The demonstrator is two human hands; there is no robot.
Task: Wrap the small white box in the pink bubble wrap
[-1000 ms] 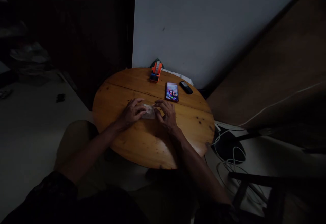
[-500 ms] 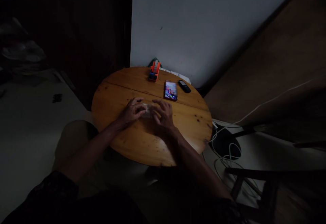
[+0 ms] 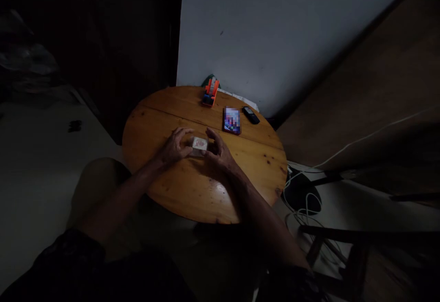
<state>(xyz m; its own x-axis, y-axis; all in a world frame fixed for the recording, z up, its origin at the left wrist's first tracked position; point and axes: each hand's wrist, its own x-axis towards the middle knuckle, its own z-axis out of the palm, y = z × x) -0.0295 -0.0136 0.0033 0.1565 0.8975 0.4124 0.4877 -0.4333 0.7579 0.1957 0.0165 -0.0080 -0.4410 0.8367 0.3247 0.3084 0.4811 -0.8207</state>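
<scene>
A small see-through packet or box (image 3: 200, 144) with a white panel bearing faint reddish marks is between my hands on the round table. My left hand (image 3: 175, 146) curves round its left end, thumb at the near edge and forefinger reaching beyond the far side. At the opposite end, my right hand (image 3: 221, 151) grips with its thumb at the near corner and its fingers bent behind. The dim light hides the exact fingertip contact and what the packet contains.
Farther back on the wooden table (image 3: 165, 109) stand an orange tape dispenser (image 3: 211, 92), a lit smartphone (image 3: 232, 120) and a dark handset (image 3: 250, 115). A pale wall (image 3: 247, 36) rises behind. Loose cable (image 3: 305, 210) lies on the floor at right, near a dark wooden stool (image 3: 343, 235).
My hands have drawn apart slightly, with the right fingers off the packet's top, so its white panel now shows. The view has shifted a little.
</scene>
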